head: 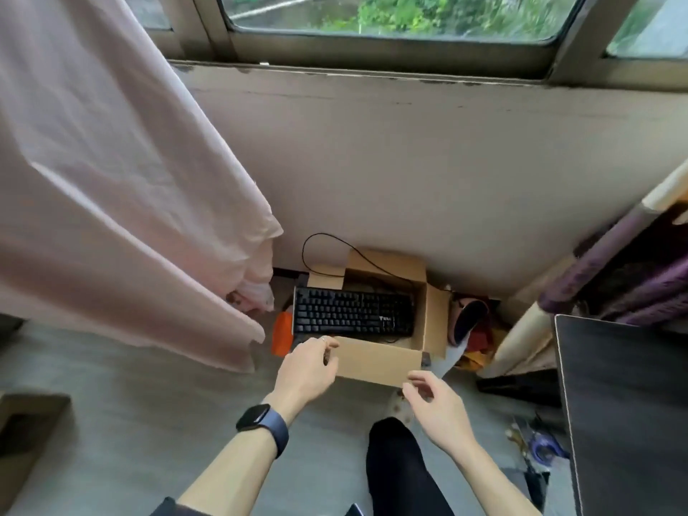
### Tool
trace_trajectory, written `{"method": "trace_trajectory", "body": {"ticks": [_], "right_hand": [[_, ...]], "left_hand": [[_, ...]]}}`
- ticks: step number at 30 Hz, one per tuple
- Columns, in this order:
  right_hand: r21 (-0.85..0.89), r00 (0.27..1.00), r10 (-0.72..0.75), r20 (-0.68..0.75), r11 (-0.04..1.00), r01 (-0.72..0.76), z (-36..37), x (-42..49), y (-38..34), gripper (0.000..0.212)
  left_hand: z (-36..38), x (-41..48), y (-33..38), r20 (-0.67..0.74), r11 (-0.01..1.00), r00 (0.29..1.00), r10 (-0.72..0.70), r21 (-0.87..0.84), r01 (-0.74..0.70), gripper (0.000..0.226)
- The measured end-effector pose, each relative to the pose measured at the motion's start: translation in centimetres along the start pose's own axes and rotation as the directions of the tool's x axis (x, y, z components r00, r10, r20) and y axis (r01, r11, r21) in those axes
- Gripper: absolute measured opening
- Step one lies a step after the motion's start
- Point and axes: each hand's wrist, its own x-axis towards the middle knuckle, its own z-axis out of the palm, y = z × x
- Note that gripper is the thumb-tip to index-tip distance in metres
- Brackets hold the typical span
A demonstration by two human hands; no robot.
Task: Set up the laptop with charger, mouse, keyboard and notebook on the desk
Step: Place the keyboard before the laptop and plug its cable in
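Observation:
A black keyboard (353,315) lies across the top of an open cardboard box (376,361) on the floor by the wall. Its black cable (335,242) loops up behind the box. My left hand (307,368), with a dark watch on the wrist, hovers at the box's near left corner just below the keyboard, fingers loosely curled and holding nothing. My right hand (437,405) hangs in the air in front of the box's near right corner, fingers apart and empty. The dark desk top (625,404) shows at the right edge. No laptop, mouse, charger or notebook is visible.
A pale pink curtain (111,180) hangs on the left, down to the floor beside the box. An orange object (282,337) sits left of the box. Clutter and a dark shoe (471,322) lie to its right. Another cardboard box (26,430) is at the far left. My dark-trousered leg (398,471) is below.

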Motion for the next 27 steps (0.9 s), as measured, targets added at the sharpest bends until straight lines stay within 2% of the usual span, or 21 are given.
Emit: {"method": "trace_trajectory", "body": {"ticks": [3, 7, 10, 16, 20, 24, 27], "right_hand": [[-0.021, 0.999, 0.001, 0.034, 1.000, 0.000, -2.1, 6.5, -2.0, 0.027], [-0.118, 0.994, -0.005, 0.106, 0.993, 0.017, -3.9, 14.8, -3.5, 0.029], [-0.154, 0.989, 0.023, 0.145, 0.988, 0.000, -3.8, 20.1, -3.8, 0.034], [-0.262, 0.986, 0.091, 0.140, 0.964, -0.051, -1.6, 31.0, -3.0, 0.051], [-0.358, 0.981, 0.148, 0.127, 0.929, -0.094, 0.9, 37.9, -1.3, 0.062], [-0.419, 0.972, 0.213, 0.103, 0.895, -0.152, 3.7, 43.1, -0.3, 0.080], [-0.469, 0.983, 0.165, 0.076, 0.876, -0.111, 6.1, 45.0, 0.7, 0.084]], "left_hand": [[-1.0, 4.8, 1.6, 0.030, 0.997, 0.998, -0.050, 0.063, 0.048, 0.035], [-1.4, 10.6, 2.7, 0.068, 0.991, 0.989, -0.128, 0.057, 0.125, 0.036], [-1.2, 14.2, 2.4, 0.118, 0.985, 0.982, -0.147, 0.107, 0.134, 0.037], [0.4, 22.4, -0.9, 0.159, 0.941, 0.976, -0.148, 0.327, 0.089, 0.044], [2.1, 27.6, -3.9, 0.133, 0.877, 0.979, -0.156, 0.475, 0.075, 0.053], [4.0, 30.5, -7.5, 0.156, 0.823, 0.956, -0.248, 0.554, 0.123, 0.066], [5.3, 31.3, -10.1, 0.199, 0.803, 0.944, -0.261, 0.588, 0.098, 0.069]]}}
